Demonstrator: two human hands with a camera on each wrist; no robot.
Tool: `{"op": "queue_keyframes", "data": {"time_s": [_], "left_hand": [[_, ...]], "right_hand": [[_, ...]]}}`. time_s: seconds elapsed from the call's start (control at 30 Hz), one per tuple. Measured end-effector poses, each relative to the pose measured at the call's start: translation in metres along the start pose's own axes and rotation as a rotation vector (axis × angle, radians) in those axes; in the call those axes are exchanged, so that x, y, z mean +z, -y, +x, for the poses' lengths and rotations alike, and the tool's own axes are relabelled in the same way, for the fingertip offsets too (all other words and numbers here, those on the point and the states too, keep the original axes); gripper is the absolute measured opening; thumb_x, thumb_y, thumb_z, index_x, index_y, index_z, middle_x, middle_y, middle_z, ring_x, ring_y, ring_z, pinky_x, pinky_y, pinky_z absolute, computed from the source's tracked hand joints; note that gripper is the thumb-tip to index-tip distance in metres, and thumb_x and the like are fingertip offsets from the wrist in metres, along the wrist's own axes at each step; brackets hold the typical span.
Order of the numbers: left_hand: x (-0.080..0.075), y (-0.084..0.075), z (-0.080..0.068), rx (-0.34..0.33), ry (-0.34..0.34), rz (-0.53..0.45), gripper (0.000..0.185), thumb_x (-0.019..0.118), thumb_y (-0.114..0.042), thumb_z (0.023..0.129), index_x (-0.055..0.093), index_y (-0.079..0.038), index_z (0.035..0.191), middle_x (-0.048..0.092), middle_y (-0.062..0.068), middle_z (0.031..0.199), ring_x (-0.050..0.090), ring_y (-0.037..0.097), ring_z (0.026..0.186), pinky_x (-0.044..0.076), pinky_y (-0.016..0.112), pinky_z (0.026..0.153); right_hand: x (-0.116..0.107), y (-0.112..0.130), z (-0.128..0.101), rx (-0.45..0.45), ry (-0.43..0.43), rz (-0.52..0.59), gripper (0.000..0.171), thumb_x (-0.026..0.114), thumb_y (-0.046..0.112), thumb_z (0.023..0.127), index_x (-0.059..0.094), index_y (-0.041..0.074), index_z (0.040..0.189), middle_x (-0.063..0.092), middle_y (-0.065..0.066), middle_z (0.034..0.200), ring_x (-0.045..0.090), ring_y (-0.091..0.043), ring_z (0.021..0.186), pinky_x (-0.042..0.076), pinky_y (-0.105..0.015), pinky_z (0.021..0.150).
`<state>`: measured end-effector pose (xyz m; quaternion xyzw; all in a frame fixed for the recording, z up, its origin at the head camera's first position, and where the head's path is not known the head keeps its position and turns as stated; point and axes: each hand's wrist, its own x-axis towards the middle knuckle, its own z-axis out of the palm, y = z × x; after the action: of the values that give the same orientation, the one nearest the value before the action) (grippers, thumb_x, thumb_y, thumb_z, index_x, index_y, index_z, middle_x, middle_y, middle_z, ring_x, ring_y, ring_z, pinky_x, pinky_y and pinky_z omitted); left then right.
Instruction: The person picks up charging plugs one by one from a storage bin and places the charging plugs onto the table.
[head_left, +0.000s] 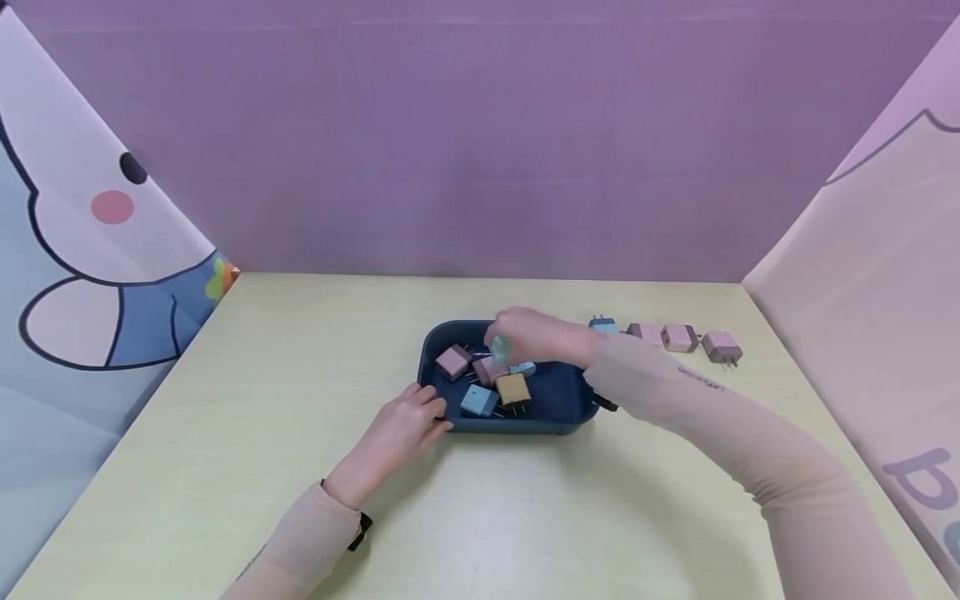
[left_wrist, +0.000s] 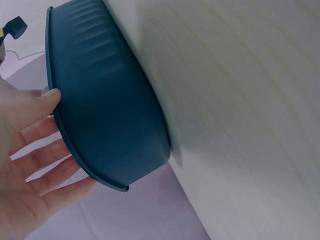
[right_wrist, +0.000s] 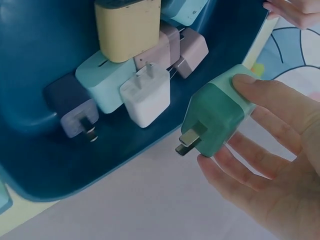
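We see a pale yellow table (head_left: 225,467) (purple wall (head_left: 480,133) behind); right hand (head_left: 536,336) pinches a green charger (right_wrist: 215,115), left hand (head_left: 401,429) rests flat-fingered against the tray (head_left: 442,342)

**Green plug adapter held over dark blue tray**

Green plug adapter (right_wrist: 216,116): cube-shaped, two-tone green, metal prongs pointing away from the palm; pinched in right hand (head_left: 528,336) above the tray interior. Dark blue tray (head_left: 558,398): shallow, rounded corners, on the table; left hand (head_left: 401,429) rests open-fingered against its near-left rim.
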<state>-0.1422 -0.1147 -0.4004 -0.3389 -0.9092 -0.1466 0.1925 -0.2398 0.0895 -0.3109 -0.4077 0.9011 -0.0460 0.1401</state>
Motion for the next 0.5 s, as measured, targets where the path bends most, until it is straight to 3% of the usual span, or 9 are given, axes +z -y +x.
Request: {"op": "queue_keyframes", "data": {"time_s": [0.5], "left_hand": [[-0.001,-0.001,-0.001,-0.023,0.027,0.0,0.015,0.072,-0.016,0.073,0.062,-0.006,0.076,0.048,0.001,0.071,0.04,0.014,0.065,0.039,0.024,0.057]], "right_hand": [[-0.001,-0.015,-0.035,0.045,-0.098,0.029,0.033,0.069,0.003,0.073,0.063,0.003,0.106,0.059,-0.011,0.099,0.055,-0.022,0.089,0.048,-0.03,0.073]]}}
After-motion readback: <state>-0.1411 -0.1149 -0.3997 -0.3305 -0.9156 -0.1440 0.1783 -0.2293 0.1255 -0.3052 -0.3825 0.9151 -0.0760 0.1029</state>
